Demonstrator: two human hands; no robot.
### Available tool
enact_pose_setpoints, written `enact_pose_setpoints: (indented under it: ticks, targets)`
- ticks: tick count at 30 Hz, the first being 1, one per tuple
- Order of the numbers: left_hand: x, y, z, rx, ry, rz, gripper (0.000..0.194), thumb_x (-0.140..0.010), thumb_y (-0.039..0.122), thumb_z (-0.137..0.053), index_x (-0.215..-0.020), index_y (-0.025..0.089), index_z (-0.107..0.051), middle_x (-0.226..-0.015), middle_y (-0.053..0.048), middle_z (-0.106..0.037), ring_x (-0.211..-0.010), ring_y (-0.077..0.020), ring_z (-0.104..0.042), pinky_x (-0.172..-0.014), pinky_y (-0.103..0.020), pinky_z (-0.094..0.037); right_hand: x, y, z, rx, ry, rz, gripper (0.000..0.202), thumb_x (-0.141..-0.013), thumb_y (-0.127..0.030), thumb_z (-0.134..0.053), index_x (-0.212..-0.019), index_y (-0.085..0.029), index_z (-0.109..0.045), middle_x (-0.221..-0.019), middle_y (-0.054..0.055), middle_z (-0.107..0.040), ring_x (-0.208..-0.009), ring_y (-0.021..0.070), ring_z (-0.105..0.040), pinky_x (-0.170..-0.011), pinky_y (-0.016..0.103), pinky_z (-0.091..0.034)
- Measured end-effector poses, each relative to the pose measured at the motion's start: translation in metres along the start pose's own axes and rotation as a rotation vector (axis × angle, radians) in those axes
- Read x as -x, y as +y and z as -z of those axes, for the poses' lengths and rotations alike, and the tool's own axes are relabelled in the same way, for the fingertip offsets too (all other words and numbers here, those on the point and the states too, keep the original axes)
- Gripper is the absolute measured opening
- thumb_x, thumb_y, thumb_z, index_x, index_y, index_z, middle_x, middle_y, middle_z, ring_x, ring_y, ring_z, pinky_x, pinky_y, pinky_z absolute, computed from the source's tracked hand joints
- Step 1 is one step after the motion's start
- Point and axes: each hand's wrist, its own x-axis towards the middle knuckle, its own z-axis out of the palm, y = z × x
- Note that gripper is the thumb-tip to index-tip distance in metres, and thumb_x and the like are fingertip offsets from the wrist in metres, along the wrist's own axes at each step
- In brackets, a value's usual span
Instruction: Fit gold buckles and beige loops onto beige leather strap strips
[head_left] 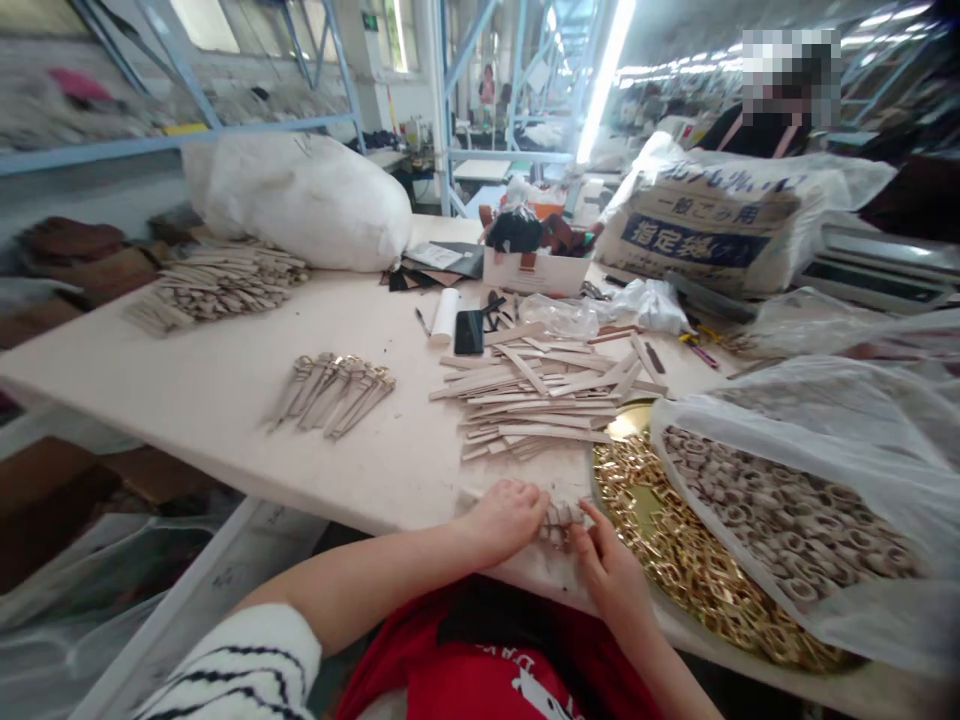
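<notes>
Beige strap pieces (pixel 559 517) are held under the left hand (pixel 511 512), fingers curled; their end is met by the right hand (pixel 606 560), grip indeterminable.

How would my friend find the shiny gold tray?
Start at the big pale table and find the person's right hand. Just right of it is the rounded tray, partly hidden by a plastic bag of beige loops. Unlike the beige strips nearby, it's shiny gold and holds small gold pieces.
</notes>
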Motion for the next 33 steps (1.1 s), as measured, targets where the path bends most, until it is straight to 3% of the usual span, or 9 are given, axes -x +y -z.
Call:
enact_pose_setpoints:
  ticks: [5, 9, 12, 14, 17, 21, 26, 28, 33]
  targets:
    - [0.015, -0.036, 0.012, 0.009, 0.063, 0.15, 0.02, -0.084, 0.015, -0.04, -0.098, 0.018, -0.053, -0.089, -0.006, -0.055, -0.083, -0.0184, -0.054, -0.074, -0.027, -0.044, 0.004, 0.022, -0.008, -0.08, 0.088, 0.013, 0.045, -0.085, -0.043, -0.037, -0.119, -0.016, -0.047, -0.061, 0.001, -0.055, -0.054, 0.0178, -0.055, -0.052, 0.028, -0.046]
    - [0.056, -0.107, 0.043, -0.096, 0.259, 0.581, 0.035, -0.085, 0.011, -0.033, -0.118, 0.017, -0.043, -0.102, -0.009, -0.053, -0.094, -0.0198, -0.052, -0.085, -0.031, -0.041, 0.004, 0.023, -0.011, -0.049, 0.092, 0.037, 0.039, -0.083, -0.044, -0.04, -0.11, -0.019, -0.055, -0.084, 0.007, -0.065, -0.074, 0.0202, -0.062, -0.063, 0.029, -0.05]
    - [0.079, -0.162, 0.05, -0.216, 0.357, 0.779, 0.044, -0.084, 0.017, -0.038, -0.128, 0.012, -0.035, -0.127, -0.018, -0.04, -0.117, -0.0292, -0.038, -0.095, -0.041, -0.032, 0.004, 0.02, -0.014, -0.031, 0.103, 0.031, 0.039, -0.083, -0.045, -0.04, -0.107, -0.018, -0.056, -0.095, 0.009, -0.066, -0.084, 0.0221, -0.063, -0.069, 0.031, -0.051]
    - [0.085, -0.191, 0.045, -0.285, 0.325, 0.787, 0.047, -0.082, 0.025, -0.047, -0.128, 0.017, -0.038, -0.137, -0.014, -0.031, -0.125, -0.032, -0.026, -0.1, -0.044, -0.025, 0.004, 0.019, -0.015, -0.031, 0.109, 0.031, 0.039, -0.083, -0.045, -0.04, -0.106, -0.018, -0.057, -0.096, 0.009, -0.067, -0.087, 0.0228, -0.063, -0.07, 0.031, -0.052]
    - [0.086, -0.221, 0.035, -0.249, 0.282, 0.778, 0.038, -0.085, 0.024, -0.042, -0.123, 0.028, -0.046, -0.138, -0.005, -0.033, -0.127, -0.0269, -0.025, -0.102, -0.042, -0.022, 0.005, 0.018, -0.014, -0.039, 0.111, 0.049, 0.038, -0.082, -0.045, -0.041, -0.103, -0.018, -0.059, -0.099, 0.009, -0.067, -0.091, 0.0232, -0.063, -0.074, 0.032, -0.052]
    - [0.082, -0.247, 0.043, -0.19, 0.348, 0.864, 0.037, -0.087, 0.019, -0.035, -0.121, 0.023, -0.048, -0.134, -0.009, -0.039, -0.122, -0.0284, -0.032, -0.098, -0.045, -0.025, 0.005, 0.017, -0.015, -0.039, 0.117, 0.05, 0.036, -0.082, -0.044, -0.042, -0.101, -0.019, -0.06, -0.099, 0.008, -0.068, -0.091, 0.0231, -0.063, -0.077, 0.034, -0.052]
    - [0.054, -0.24, 0.063, -0.138, 0.427, 0.846, 0.038, -0.083, 0.016, -0.039, -0.12, 0.011, -0.048, -0.136, -0.017, -0.034, -0.124, -0.0351, -0.025, -0.098, -0.054, -0.019, 0.004, 0.013, -0.019, -0.044, 0.134, 0.082, 0.031, -0.082, -0.041, -0.044, -0.098, -0.02, -0.062, -0.097, 0.007, -0.069, -0.088, 0.0224, -0.064, -0.076, 0.033, -0.053]
    - [0.028, -0.22, 0.062, -0.081, 0.414, 0.75, 0.042, -0.079, 0.015, -0.045, -0.121, 0.013, -0.048, -0.135, -0.015, -0.036, -0.125, -0.0322, -0.026, -0.102, -0.049, -0.017, 0.003, 0.012, -0.02, -0.041, 0.141, 0.094, 0.03, -0.082, -0.04, -0.045, -0.097, -0.02, -0.063, -0.096, 0.007, -0.069, -0.087, 0.0224, -0.064, -0.075, 0.033, -0.053]
    - [-0.066, -0.159, 0.051, 0.175, 0.343, 0.492, 0.033, -0.082, 0.028, -0.047, -0.112, 0.021, -0.057, -0.116, -0.005, -0.057, -0.105, -0.0207, -0.051, -0.093, -0.029, -0.034, 0.003, 0.011, -0.021, -0.041, 0.151, 0.119, 0.028, -0.082, -0.037, -0.046, -0.096, -0.019, -0.063, -0.094, 0.009, -0.069, -0.084, 0.0229, -0.065, -0.074, 0.033, -0.053]
